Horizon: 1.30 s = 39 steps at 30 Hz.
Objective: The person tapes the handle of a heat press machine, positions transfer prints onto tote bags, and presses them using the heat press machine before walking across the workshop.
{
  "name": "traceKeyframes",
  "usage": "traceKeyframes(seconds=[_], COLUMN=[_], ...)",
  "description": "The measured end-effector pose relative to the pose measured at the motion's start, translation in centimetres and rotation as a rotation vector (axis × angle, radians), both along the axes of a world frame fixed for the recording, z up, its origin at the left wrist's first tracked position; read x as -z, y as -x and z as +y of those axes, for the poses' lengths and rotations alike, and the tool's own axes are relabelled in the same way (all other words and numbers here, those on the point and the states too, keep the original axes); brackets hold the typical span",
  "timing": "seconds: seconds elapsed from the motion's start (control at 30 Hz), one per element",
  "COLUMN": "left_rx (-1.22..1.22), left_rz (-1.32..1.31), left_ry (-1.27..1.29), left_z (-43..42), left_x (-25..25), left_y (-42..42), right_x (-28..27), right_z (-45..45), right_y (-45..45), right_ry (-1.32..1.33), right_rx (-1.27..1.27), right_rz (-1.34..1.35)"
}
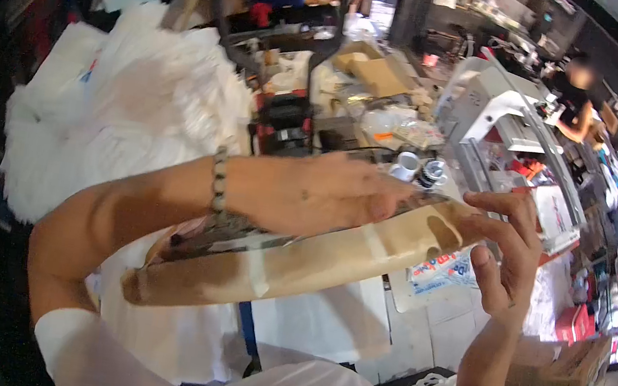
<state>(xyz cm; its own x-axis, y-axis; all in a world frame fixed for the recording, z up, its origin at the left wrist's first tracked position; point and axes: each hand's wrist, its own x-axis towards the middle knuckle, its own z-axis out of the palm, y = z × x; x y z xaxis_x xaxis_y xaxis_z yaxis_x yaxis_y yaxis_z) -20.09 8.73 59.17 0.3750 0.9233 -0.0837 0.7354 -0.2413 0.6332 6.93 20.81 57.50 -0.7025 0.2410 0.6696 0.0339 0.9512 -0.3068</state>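
A long brown paper package [315,259], with pale strips of tape across it, stretches at a slant in front of me. Its right end is folded, with a dark gap. My left hand [317,194], a beaded bracelet at its wrist, lies along the upper side with fingers stretched out. At the right end is my right hand [506,248], fingers apart and bent, fingertips at the folded paper and thumb away from it. What supports the package underneath is hidden.
White plastic bags [142,90] are heaped on the left. Beyond the package stand a white mug [406,166] and a grey-white machine [496,101]. An open cardboard box [381,73] sits farther back. Brown cartons [556,374] are at lower right. Another person [575,100] is at the far right.
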Motion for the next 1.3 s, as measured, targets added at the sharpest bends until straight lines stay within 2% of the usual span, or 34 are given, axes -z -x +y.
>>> traceKeyframes(seconds=[0.07,0.17,0.2,0.3,0.43,0.47,0.57,0.7,0.77,0.8,0.87,0.9,0.97,1.1,1.13,1.23,1.3], left_rx=[-0.024,-0.142,-0.142,-0.146,-0.140,-0.083,-0.046,-0.047,-0.087,-0.097,-0.013,-0.028,-0.171,-0.254,-0.214,-0.165,-0.143], left_rz=[-0.104,-0.042,-0.056,0.009,-0.041,0.047,0.053,0.106,-0.049,-0.046,0.126,0.132,-0.020,-0.057,-0.012,0.124,0.217], left_ry=[-0.138,-0.071,-0.186,-0.120,-0.147,-0.209,-0.272,-0.142,-0.135,-0.134,-0.237,-0.233,-0.252,-0.220,-0.234,-0.276,-0.313], left_z=[-0.6,-2.8,-3.8,-6.6,-8.4,-8.5,-9.3,-9.3,-9.3,-9.5,-10.2,-10.7,-11.8,-14.1,-14.4,-15.3,-15.4], left_x=[-1.4,-2.8,-2.8,-2.7,-2.1,-1.5,-0.6,-2.0,-1.1,-1.2,-1.5,-1.6,-1.7,-2.1,-1.4,-1.5,-2.0], left_y=[0.8,3.5,4.2,5.4,4.1,3.5,3.2,4.0,4.2,4.5,5.3,5.6,6.1,6.0,5.8,5.2,5.1], right_x=[-1.7,-2.3,-3.0,-3.4,-3.4,-3.4,-3.5,-3.2,-3.0,-3.1,-3.1,-2.9,-2.6,-3.1,-3.8,-3.7,-4.0], right_z=[-1.1,-2.1,-2.5,-2.8,-3.3,-3.5,-3.5,-3.0,-2.8,-2.8,-2.7,-2.5,-2.1,-1.6,-1.4,-0.6,-0.5], right_y=[2.1,5.1,6.0,7.9,9.6,9.7,9.6,9.6,9.8,9.8,9.6,9.6,9.7,8.7,8.2,7.8,7.3], right_ry=[-0.076,-0.147,-0.160,-0.165,-0.160,-0.163,-0.155,-0.112,-0.050,-0.052,-0.104,-0.106,-0.079,-0.016,0.029,0.042,0.037], right_rx=[-0.104,-0.225,-0.236,-0.367,-0.490,-0.497,-0.513,-0.515,-0.546,-0.556,-0.529,-0.545,-0.589,-0.434,-0.407,-0.498,-0.390], right_rz=[-0.162,-0.249,-0.284,-0.395,-0.445,-0.475,-0.554,-0.546,-0.507,-0.505,-0.537,-0.531,-0.432,-0.351,-0.468,-0.470,-0.459])
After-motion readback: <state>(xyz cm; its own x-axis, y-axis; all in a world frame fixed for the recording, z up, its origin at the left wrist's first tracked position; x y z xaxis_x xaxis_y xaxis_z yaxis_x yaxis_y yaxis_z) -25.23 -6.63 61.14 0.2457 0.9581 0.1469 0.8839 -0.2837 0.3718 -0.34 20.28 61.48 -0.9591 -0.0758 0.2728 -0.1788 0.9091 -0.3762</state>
